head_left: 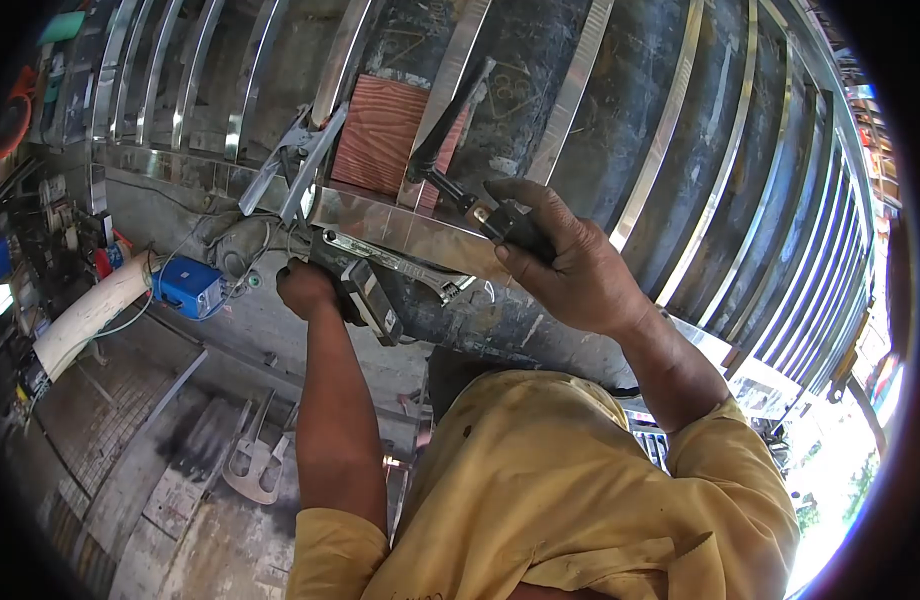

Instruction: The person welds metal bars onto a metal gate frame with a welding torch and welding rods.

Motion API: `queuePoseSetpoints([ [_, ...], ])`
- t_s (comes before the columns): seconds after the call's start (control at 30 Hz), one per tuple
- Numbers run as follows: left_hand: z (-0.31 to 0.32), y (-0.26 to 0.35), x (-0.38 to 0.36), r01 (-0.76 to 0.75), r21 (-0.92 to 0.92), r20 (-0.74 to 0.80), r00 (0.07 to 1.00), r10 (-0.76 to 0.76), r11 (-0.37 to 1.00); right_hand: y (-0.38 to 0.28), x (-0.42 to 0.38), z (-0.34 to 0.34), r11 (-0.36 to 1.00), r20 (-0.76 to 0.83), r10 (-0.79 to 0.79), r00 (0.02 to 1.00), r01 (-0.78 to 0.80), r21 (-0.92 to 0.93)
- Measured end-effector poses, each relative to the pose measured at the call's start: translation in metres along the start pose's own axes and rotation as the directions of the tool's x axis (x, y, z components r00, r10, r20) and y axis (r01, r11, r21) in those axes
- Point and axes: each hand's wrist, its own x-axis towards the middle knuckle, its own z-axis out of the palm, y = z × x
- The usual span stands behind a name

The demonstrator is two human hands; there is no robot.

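My right hand point(565, 250) is closed around the black handle of a TIG welding torch point(525, 235). The torch's head and long black back cap point up and away over the metal bars. My left hand point(308, 290) is at the bench's near edge, closed on a dark power tool with a box-like, battery-shaped end point(370, 300). Most of its fingers are hidden. A shiny locking clamp point(400, 264) lies just beside that tool. Beyond my hands, a red wood-grained block point(380, 135) lies among the bars, with another metal clamp point(298, 160) at its left side.
Several shiny metal bars point(670, 130) run in parallel across the dark workbench point(500, 110). At the left are a blue box point(188, 287), a thick pale tube point(95, 315) and loose cables. A large metal C-shaped piece point(255, 460) lies low at the left.
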Motion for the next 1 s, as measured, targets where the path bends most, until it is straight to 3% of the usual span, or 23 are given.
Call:
queuePoseSetpoints([
  [0.13, -0.001, 0.001, -0.002, -0.047, 0.070, -0.016, 0.999, 0.049, 0.996, 0.011, 0.007, 0.004, 0.999, -0.024, -0.033, 0.999, 0.033, 0.001],
  [0.23, 0.005, -0.008, 0.004, -0.147, 0.137, -0.059, 0.986, 0.156, 0.980, 0.023, 0.012, 0.010, 0.999, -0.047, -0.048, 0.998, 0.047, -0.023],
  [0.37, 0.010, -0.027, 0.017, -0.308, 0.333, -0.007, 0.944, 0.329, 0.891, 0.030, 0.013, 0.017, 0.996, -0.044, -0.085, 0.995, 0.084, -0.040],
  [0.57, 0.010, -0.029, 0.016, -0.311, 0.292, 0.010, 0.946, 0.323, 0.904, 0.029, 0.011, 0.023, 0.991, 0.013, -0.080, 0.997, 0.081, -0.107],
  [0.77, 0.014, -0.041, 0.024, -0.378, 0.278, 0.023, 0.922, 0.387, 0.883, 0.044, 0.009, 0.032, 0.980, -0.046, -0.171, 0.984, 0.165, -0.110],
  [0.9, 0.019, -0.040, 0.028, -0.232, 0.127, -0.014, 0.972, 0.236, 0.964, 0.044, 0.009, 0.034, 0.975, -0.039, -0.214, 0.976, 0.211, -0.065],
  [1.0, 0.009, -0.042, 0.027, -0.438, 0.457, 0.108, 0.891, 0.440, 0.774, 0.048, 0.006, 0.034, 0.977, -0.033, -0.208, 0.977, 0.206, -0.062],
])
